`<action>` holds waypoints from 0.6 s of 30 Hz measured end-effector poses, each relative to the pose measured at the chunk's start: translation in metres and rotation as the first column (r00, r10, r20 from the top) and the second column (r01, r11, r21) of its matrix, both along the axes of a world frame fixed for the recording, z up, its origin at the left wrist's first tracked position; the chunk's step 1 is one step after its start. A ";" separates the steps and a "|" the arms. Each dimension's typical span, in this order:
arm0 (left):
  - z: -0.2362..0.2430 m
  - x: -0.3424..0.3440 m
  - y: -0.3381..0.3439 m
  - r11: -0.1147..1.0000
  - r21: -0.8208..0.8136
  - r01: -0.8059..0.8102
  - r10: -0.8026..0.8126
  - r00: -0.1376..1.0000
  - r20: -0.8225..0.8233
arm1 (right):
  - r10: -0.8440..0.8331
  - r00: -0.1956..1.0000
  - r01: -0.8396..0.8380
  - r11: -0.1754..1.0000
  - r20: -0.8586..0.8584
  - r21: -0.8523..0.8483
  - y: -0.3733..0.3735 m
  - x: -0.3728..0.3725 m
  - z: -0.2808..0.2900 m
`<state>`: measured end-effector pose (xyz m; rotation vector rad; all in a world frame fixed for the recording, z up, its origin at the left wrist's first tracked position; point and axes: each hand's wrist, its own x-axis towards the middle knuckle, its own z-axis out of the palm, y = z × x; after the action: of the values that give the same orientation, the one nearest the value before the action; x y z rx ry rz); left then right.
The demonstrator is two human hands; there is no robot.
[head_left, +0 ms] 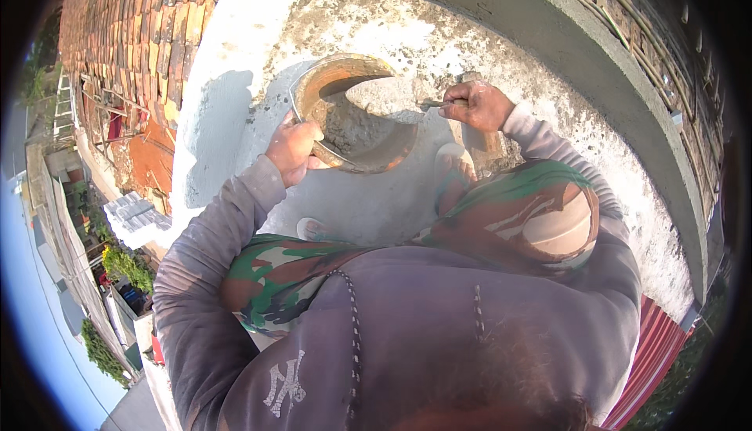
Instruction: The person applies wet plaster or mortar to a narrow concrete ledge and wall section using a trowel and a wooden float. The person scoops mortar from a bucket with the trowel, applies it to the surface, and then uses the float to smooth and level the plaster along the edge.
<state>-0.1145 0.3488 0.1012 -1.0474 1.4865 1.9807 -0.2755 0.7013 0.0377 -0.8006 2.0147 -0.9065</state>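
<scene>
My left hand (295, 149) is gripping the near-left rim of a scuffed, tan tub (395, 149) holding lumpy grey mortar (345, 122); my right hand (479, 106) is clasping a small tool (430, 105). Pale slab (215, 137) is spreading leftward; a concrete ledge (501, 0) is curving beyond.

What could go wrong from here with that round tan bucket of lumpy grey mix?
The left hand grips the round tan bucket at its rim; if that hold slipped, the bucket might tip and spill its lumpy grey mix.

The right hand holds a thin-necked metal hand tool beside the bucket; a clumsy stroke could scatter mix.

The white-coated masonry surface seems to end on the left, with orange clay roof tiles beyond, so anything dropped there might tumble over.
</scene>
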 end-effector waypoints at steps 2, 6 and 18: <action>0.009 0.010 -0.012 0.996 -0.078 0.048 -0.045 0.998 0.037 | 0.041 0.994 -0.040 0.999 0.100 -0.016 -0.003 0.003 0.013; 0.010 0.022 -0.033 0.999 -0.031 0.020 -0.017 0.995 0.098 | 0.039 0.845 -0.034 0.999 0.533 -0.019 0.010 -0.002 0.018; 0.020 0.030 -0.055 0.997 -0.072 -0.005 0.008 0.999 0.042 | -0.643 0.766 0.641 0.765 -0.013 -0.055 0.130 -0.067 0.145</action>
<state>-0.0846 0.2939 0.1213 -1.1179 1.5439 1.9107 -0.3426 0.8310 0.1831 -0.1097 2.3449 -1.3267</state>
